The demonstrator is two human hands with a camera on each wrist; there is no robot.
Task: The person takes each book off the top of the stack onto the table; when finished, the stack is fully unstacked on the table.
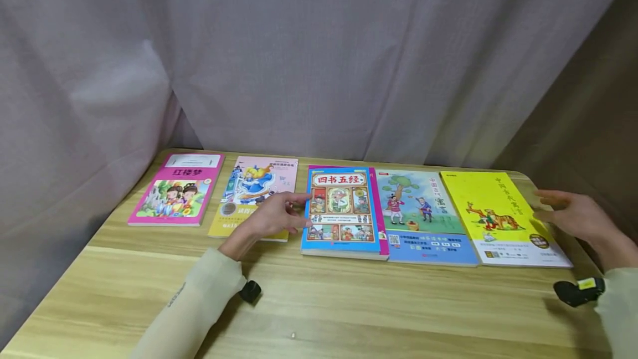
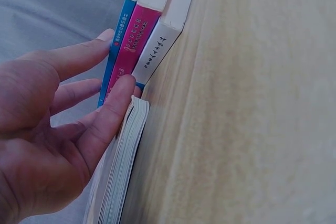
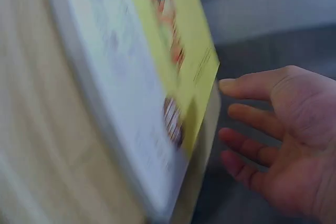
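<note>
Our blue-bordered book (image 1: 340, 212) lay cover up on a pink book (image 2: 135, 35), its long axis running away from us, its title at the far end. Our left hand (image 1: 271, 218) touched its left edge, fingers loosely spread and gripping nothing; well to its right, our right hand (image 1: 575, 220) had relaxed fingers, grasping nothing, beside a yellow book (image 1: 480, 198). We judged that even, low pressure along the spines would best keep it square on the worktop (image 1: 319, 303).

I hold my left hand (image 2: 50, 124) with fingertips (image 2: 125, 84) at a stacked blue book (image 2: 116, 50), pink book (image 2: 135, 40) and white book (image 2: 159, 44), beside another book (image 2: 124, 161) on wood (image 2: 247, 103).
</note>
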